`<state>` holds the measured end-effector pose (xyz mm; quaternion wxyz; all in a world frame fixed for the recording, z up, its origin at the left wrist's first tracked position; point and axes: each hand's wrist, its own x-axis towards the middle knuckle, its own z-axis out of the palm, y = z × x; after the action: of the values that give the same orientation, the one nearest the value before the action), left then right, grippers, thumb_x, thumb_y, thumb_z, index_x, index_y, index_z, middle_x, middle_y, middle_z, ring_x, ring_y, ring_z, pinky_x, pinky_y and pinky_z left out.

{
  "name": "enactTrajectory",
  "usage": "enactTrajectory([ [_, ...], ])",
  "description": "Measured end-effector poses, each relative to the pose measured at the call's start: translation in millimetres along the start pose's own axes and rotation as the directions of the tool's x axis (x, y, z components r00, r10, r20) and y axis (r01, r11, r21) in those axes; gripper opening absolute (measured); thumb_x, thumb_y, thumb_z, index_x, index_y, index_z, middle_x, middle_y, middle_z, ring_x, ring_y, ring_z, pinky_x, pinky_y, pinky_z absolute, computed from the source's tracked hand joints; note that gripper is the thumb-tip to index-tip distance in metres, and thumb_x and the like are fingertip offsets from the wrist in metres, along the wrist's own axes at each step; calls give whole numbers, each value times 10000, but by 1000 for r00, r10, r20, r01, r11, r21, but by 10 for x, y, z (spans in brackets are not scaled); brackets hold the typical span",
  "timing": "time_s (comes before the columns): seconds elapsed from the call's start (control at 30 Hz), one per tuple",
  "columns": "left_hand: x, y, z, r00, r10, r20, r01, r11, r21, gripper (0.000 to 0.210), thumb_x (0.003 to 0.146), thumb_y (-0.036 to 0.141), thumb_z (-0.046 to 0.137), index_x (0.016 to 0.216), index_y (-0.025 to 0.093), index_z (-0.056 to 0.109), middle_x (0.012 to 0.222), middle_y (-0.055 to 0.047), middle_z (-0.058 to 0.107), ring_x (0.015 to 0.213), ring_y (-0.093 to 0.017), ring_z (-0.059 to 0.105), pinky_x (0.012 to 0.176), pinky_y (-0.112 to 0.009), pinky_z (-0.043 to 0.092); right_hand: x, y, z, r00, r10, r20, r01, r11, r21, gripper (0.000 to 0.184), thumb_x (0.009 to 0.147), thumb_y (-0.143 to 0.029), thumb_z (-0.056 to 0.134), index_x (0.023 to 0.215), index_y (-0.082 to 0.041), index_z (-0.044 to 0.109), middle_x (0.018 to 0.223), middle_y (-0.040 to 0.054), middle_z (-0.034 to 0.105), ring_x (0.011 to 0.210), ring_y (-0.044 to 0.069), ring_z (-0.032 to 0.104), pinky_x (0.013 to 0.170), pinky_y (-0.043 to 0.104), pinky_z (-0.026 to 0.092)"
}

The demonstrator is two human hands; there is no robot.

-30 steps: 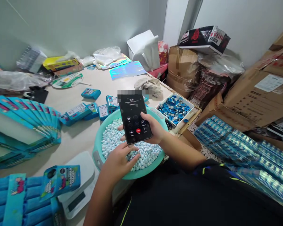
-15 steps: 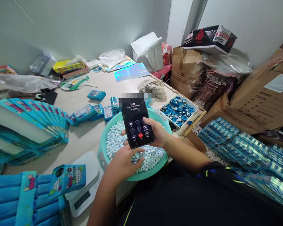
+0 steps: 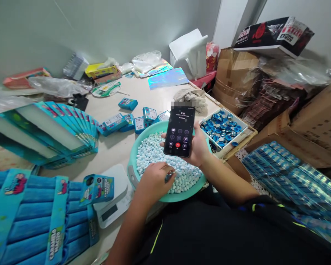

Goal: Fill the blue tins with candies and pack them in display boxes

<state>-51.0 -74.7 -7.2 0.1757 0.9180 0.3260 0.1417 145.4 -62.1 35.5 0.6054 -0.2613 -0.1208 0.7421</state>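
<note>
A black smartphone (image 3: 179,127) with a call screen lit up lies in my right hand (image 3: 200,147), whose fingers wrap behind it. It is held above a turquoise plastic basin (image 3: 132,162) filled with small pale blue and white pellet-like pieces (image 3: 186,180). My left hand (image 3: 154,180) is over the near left part of the basin, just below the phone and apart from it. Its fingers are curled in above the pieces. Something small and bluish shows between the thumb and fingers, too unclear to name.
Left of the basin, a small blue carton (image 3: 98,188) rests on a white scale (image 3: 111,211). Bundled blue cartons (image 3: 77,202) and fanned blue packaging (image 3: 68,129) stand farther left. A white box of blue caps (image 3: 222,127) sits right. Cardboard boxes (image 3: 306,121) and wrapped blue packs (image 3: 276,165) crowd the right side.
The view has shifted, so the scene sits farther right. My left hand has drawn away from the phone's lower edge, and its spread fingers have curled in. My right hand still holds the phone.
</note>
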Motion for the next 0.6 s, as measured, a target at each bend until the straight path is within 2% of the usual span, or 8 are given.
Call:
enactTrajectory([
  [0.13,-51,67,-5,997,-9,-74,8,1000,-10,120,962,153,602,974,187,716,974,-38,764,932,-231,698,847,-409,489,19,38,-29,985,-85,-152,89,996,17,824,1043,-770,148,1263,-167,665,924,135,792,862,315,785,864,561,637],
  [0.23,-51,105,-17,999,-29,-24,28,1000,-7,115,969,169,614,993,186,725,999,-40,769,973,-247,679,899,-428,512,39,46,-63,962,-122,-243,129,992,14,795,1044,-768,171,1245,-183,671,882,116,789,846,318,785,846,569,642],
  [0.3,-23,125,-29,998,-60,35,59,998,24,201,964,197,640,1144,180,727,1116,-62,762,1053,-281,664,938,-465,526,52,38,-76,953,-129,-275,137,990,12,802,1039,-777,157,1244,-194,669,898,118,792,838,320,786,837,575,643],
  [0.37,15,139,-45,993,-92,78,89,995,48,361,956,220,664,1314,176,682,1288,-94,720,1173,-318,636,997,-506,527,56,28,-75,957,-116,-267,124,992,14,816,1037,-779,135,1249,-201,670,924,123,795,842,320,787,835,579,645],
  [0.43,45,147,-60,988,-106,109,101,994,43,413,959,242,673,1368,186,665,1387,-103,678,1237,-330,616,1053,-529,517,50,28,-66,966,-99,-240,102,995,0,828,1039,-775,120,1246,-198,676,944,128,798,846,315,789,833,570,649],
  [0.5,55,151,-66,987,-93,129,94,996,1,348,961,261,694,1304,199,707,1350,-85,703,1209,-307,638,1055,-500,527,34,47,-66,970,-98,-221,93,995,-31,843,1038,-777,114,1243,-188,682,964,136,800,848,313,791,820,556,656],
  [0.6,25,146,-36,994,-55,100,60,997,-54,226,960,260,722,1177,203,755,1171,-44,773,1104,-256,684,994,-422,554,14,89,-113,972,-127,-198,116,991,-66,858,1021,-812,152,1254,-177,680,1000,156,798,873,326,796,794,548,663],
])
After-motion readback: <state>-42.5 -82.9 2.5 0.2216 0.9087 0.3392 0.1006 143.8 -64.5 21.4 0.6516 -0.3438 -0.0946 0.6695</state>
